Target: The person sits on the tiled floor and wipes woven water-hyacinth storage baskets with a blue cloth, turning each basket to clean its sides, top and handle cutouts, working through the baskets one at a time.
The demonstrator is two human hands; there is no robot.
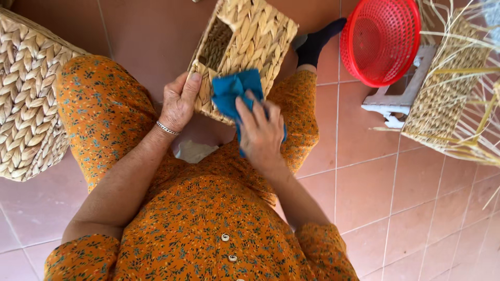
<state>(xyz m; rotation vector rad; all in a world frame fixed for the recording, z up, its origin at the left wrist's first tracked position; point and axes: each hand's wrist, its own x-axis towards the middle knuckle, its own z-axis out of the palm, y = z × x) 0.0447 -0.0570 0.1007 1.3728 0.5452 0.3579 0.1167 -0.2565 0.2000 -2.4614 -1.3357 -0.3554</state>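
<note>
A: Look at the woven basket [250, 41], a rectangular one, held up over the person's lap. Its long axis runs from lower left, near the hands, up to the upper right, towards the foot in the dark sock [317, 41]. The open mouth faces left and a bit up; you can see inside through it.

B: And underneath it all, a floor of pinkish-red tiles [364, 192] with pale grout lines. The person sits low, knees apart, in an orange flowered dress [208, 229].

A: Around them: a big woven basket [26, 99] at the left edge, a red plastic sieve [380, 39] at upper right, resting by a small grey stool [396, 101], and a half-woven basket [448, 93] with loose straw strands sticking out.

B: Now the hands. The left hand [178, 104] grips the basket's lower corner, thumb on the rim, fingers curled behind it, a thin bracelet at the wrist.

A: The right hand [262, 130] clutches a crumpled blue cloth [234, 91], fingers closed over it, pressing it against the basket's side wall near the bottom edge.
</note>
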